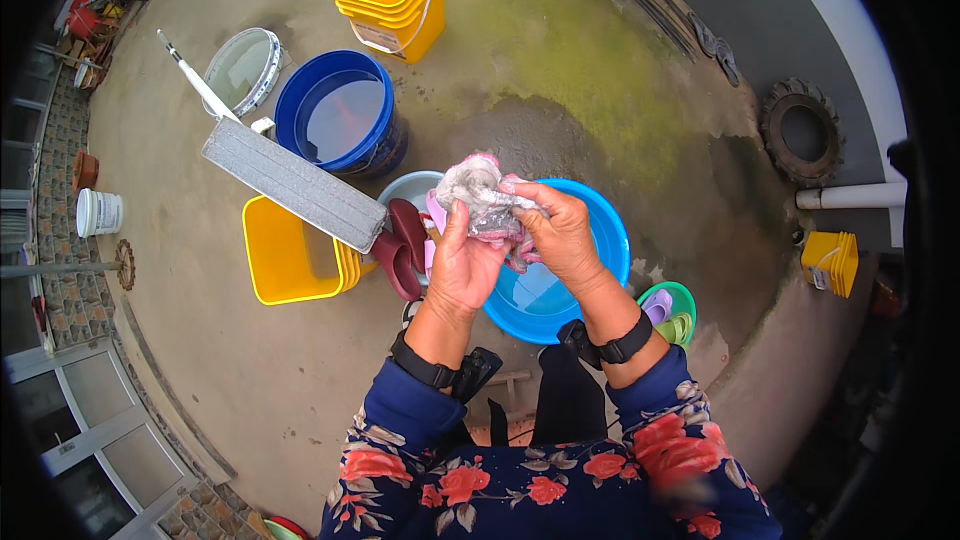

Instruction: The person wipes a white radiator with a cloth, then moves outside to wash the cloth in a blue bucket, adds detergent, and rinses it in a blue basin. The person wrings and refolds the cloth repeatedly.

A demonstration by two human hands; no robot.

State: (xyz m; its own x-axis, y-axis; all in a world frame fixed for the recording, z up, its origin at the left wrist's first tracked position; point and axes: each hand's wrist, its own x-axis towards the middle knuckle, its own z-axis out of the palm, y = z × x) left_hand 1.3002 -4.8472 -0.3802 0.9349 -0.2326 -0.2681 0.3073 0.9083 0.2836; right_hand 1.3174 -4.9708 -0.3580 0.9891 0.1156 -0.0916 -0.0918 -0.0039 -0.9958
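Observation:
A wet, crumpled cloth (476, 190), whitish grey with pink edges, is in both my hands. My left hand (465, 265) supports it from below with the thumb raised along its side; most of those fingers are hidden under the cloth. Thumb and fingers of my right hand (565, 240) pinch its right part. Both hands are above the left side of a bright blue basin (614, 230) with water in it. Close by on the left, dark red clogs (398, 258) and pink shoes (437, 212) rest at a grey basin (400, 186), partly hidden by my hands.
A grey flat-headed mop (290, 180) leans across stacked yellow buckets (262, 275). Beyond stand a dark blue bucket (385, 135) of water, a white bucket (270, 75) and more yellow buckets (425, 30). A green basin (688, 300) with shoes sits right; a tyre (770, 135) leans by the wall.

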